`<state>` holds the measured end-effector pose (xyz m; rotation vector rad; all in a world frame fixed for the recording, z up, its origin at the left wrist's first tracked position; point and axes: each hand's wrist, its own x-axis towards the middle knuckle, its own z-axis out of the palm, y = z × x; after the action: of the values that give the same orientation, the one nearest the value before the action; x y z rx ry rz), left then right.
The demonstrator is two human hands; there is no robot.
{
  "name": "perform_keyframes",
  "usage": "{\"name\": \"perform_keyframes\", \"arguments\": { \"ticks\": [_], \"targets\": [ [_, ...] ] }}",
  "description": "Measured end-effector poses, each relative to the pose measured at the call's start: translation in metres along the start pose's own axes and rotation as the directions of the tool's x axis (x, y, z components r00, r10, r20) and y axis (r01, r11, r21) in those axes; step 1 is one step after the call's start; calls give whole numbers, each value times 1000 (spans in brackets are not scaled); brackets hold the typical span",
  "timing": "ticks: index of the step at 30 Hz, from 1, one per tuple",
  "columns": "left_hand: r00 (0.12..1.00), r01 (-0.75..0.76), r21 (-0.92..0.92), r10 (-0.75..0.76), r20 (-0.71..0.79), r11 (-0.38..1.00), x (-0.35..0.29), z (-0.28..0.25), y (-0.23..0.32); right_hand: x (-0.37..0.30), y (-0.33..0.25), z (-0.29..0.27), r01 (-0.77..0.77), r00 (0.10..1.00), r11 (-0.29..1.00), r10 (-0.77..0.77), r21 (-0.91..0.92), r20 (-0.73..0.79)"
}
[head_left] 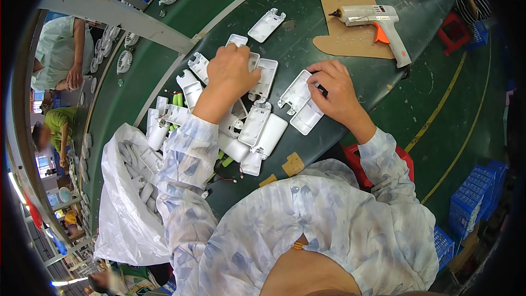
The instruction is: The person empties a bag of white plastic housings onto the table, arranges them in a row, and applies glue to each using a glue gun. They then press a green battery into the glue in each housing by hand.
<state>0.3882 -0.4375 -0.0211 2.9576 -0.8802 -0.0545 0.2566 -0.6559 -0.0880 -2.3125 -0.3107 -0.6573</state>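
Note:
My left hand (233,71) reaches over a loose heap of white plastic casings, its fingers bent down onto a white casing (236,39) at the far side. The palm hides what lies under it. To the right, my right hand (335,90) curls over two open white half-shells lying side by side; its fingers close on the edge of the upper half-shell (296,92), and the lower half-shell (307,118) lies partly under the hand. Between the hands are more half-shells (255,123), a closed white casing (272,134), and green cylindrical cells (177,99) with thin wires.
A hot glue gun (372,16) lies on brown cardboard (350,41) at the far right. A single half-shell (267,25) sits apart. A white sack (129,203) of parts stands left, beside a conveyor belt (159,41) with a metal post (120,16). Co-workers are at far left.

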Motion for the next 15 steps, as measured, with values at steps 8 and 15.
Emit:
{"name": "perform_keyframes", "arguments": {
  "ticks": [8, 15],
  "targets": [
    [975, -215, -2, 215, -53, 977, -10, 8, 20, 0, 4, 2, 9, 1000, 1000, -8, 10, -19],
    [991, 137, -654, -109, 84, 744, 39, -21, -22, 1, 3, -1, 7, 1000, 1000, -7, -1, -8]
  ]
}}
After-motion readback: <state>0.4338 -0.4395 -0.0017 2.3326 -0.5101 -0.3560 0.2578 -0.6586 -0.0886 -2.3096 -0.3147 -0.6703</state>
